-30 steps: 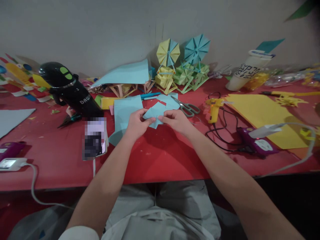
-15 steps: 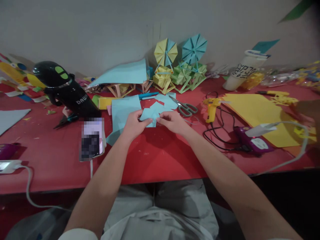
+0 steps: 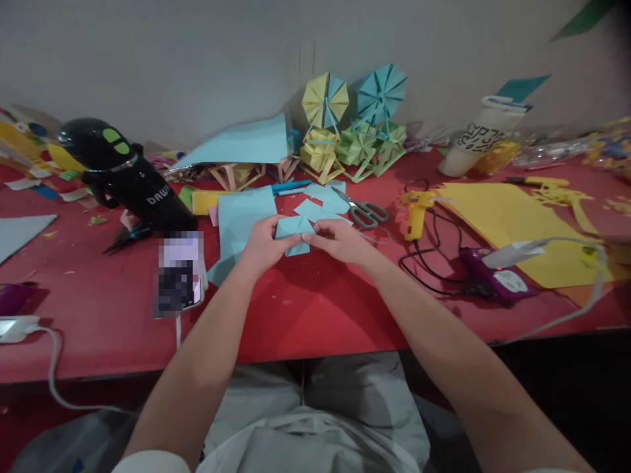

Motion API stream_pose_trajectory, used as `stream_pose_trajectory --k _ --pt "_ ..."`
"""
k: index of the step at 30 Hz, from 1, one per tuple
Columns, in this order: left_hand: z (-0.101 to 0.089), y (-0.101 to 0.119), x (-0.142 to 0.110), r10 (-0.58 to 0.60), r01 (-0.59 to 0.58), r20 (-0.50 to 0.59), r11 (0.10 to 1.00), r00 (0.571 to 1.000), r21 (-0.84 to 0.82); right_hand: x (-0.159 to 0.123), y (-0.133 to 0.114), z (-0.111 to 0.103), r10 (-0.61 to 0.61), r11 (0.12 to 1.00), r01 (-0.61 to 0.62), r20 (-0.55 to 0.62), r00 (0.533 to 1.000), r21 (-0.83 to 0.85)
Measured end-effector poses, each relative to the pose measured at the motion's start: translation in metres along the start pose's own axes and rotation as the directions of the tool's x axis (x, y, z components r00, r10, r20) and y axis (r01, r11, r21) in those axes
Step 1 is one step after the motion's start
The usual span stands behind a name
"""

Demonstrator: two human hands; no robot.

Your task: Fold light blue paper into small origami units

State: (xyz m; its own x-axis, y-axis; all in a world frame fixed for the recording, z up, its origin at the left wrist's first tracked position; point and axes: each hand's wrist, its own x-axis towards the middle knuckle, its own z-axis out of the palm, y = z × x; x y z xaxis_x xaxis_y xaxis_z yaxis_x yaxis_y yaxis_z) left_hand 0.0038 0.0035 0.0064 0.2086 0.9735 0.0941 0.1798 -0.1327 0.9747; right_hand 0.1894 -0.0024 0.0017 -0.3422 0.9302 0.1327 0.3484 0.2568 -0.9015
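Note:
A small piece of folded light blue paper (image 3: 294, 228) is held between my two hands, just above the red table. My left hand (image 3: 266, 244) pinches its left side, thumb on the near face. At its right side, my right hand (image 3: 338, 239) closes thumb and fingers on the edge; both thumbs come close together near the middle. Crease lines cross the paper, and a flap hangs below the thumbs. Behind it lie loose blue paper squares (image 3: 336, 200) and scissors (image 3: 367, 211) with grey handles. A larger blue sheet (image 3: 241, 213) rests beside my left hand.
On the right are a yellow glue gun (image 3: 417, 213), a purple power strip (image 3: 500, 276) with cables, and yellow sheets (image 3: 522, 230). A phone (image 3: 180, 276) and a black bottle (image 3: 142, 184) stand left. Folded paper wheel models (image 3: 325, 102) line the wall.
The folded paper has been turned between my fingers, and its near flap now points down below the thumbs. At the far right, another person's blurred hand has left the view.

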Motion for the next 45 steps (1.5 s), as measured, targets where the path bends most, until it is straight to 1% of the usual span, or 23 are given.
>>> stream_pose_trajectory --k 3,5,9,12,15,18,21,23,26,28,30,34,36,38,41,43,45 --pt "0.001 0.001 -0.001 -0.026 0.026 0.006 0.999 1.0 -0.03 0.0 0.0 0.0 -0.024 1.0 0.024 0.001 1.0 -0.019" --pt "0.001 0.002 -0.002 -0.036 0.036 0.004 0.999 0.999 0.0 -0.001 0.0 -0.002 -0.048 0.997 0.049 0.017 0.999 -0.054" --pt "0.001 0.004 -0.002 -0.005 0.006 -0.02 0.999 1.0 0.051 -0.003 -0.001 -0.003 -0.064 0.992 0.075 0.108 0.992 -0.101" --pt "0.001 0.003 -0.001 0.035 -0.034 -0.036 0.999 0.999 0.037 -0.004 -0.002 -0.001 -0.036 0.998 0.042 0.137 0.99 -0.038" --pt "0.0 0.0 0.002 0.065 -0.062 -0.109 0.998 0.992 0.029 -0.003 -0.003 0.0 -0.022 0.999 0.018 0.108 0.994 0.038" --pt "-0.001 -0.003 0.004 0.075 -0.076 -0.156 0.997 0.985 -0.002 -0.002 -0.003 0.0 -0.013 0.999 0.009 0.088 0.996 0.052" --pt "0.0 -0.003 0.004 0.049 -0.053 -0.138 0.998 0.989 -0.029 -0.001 -0.001 -0.002 0.003 0.999 -0.007 0.094 0.996 0.039" --pt "0.0 -0.002 0.003 0.037 -0.039 -0.101 0.999 0.994 -0.019 -0.002 0.0 -0.004 -0.009 1.0 0.008 0.11 0.994 0.011" --pt "0.001 0.001 0.001 0.043 -0.042 -0.042 0.999 0.998 0.011 -0.003 0.001 -0.008 -0.035 0.998 0.04 0.131 0.991 -0.038" --pt "0.0 0.002 0.001 0.059 -0.058 -0.038 0.998 0.998 0.023 -0.004 0.0 -0.01 -0.042 0.998 0.048 0.134 0.99 -0.043" --pt "0.0 0.001 0.001 0.075 -0.074 -0.061 0.997 0.995 0.022 -0.004 0.0 -0.011 -0.039 0.999 0.041 0.121 0.992 -0.018" --pt "-0.002 -0.001 0.003 0.083 -0.084 -0.149 0.996 0.985 -0.001 -0.003 -0.002 -0.007 -0.007 0.998 0.003 0.072 0.997 0.057" --pt "-0.002 -0.002 0.004 0.075 -0.077 -0.188 0.997 0.979 -0.005 -0.002 -0.002 -0.005 -0.009 0.998 0.005 0.063 0.998 0.068" --pt "-0.002 -0.003 0.005 0.06 -0.064 -0.203 0.998 0.977 -0.01 -0.002 -0.001 -0.004 -0.02 0.998 0.017 0.056 0.998 0.065" --pt "-0.002 -0.004 0.007 0.022 -0.027 -0.191 0.999 0.981 -0.025 0.0 0.002 -0.006 -0.016 0.997 0.016 -0.01 1.0 0.069" --pt "-0.001 -0.004 0.007 -0.027 0.021 -0.161 0.999 0.987 -0.034 0.001 0.004 -0.008 -0.001 0.996 0.007 -0.071 0.997 0.084" --pt "0.0 -0.004 0.006 -0.05 0.047 -0.126 0.999 0.991 -0.028 0.001 0.006 -0.01 0.001 0.997 0.007 -0.104 0.995 0.076"
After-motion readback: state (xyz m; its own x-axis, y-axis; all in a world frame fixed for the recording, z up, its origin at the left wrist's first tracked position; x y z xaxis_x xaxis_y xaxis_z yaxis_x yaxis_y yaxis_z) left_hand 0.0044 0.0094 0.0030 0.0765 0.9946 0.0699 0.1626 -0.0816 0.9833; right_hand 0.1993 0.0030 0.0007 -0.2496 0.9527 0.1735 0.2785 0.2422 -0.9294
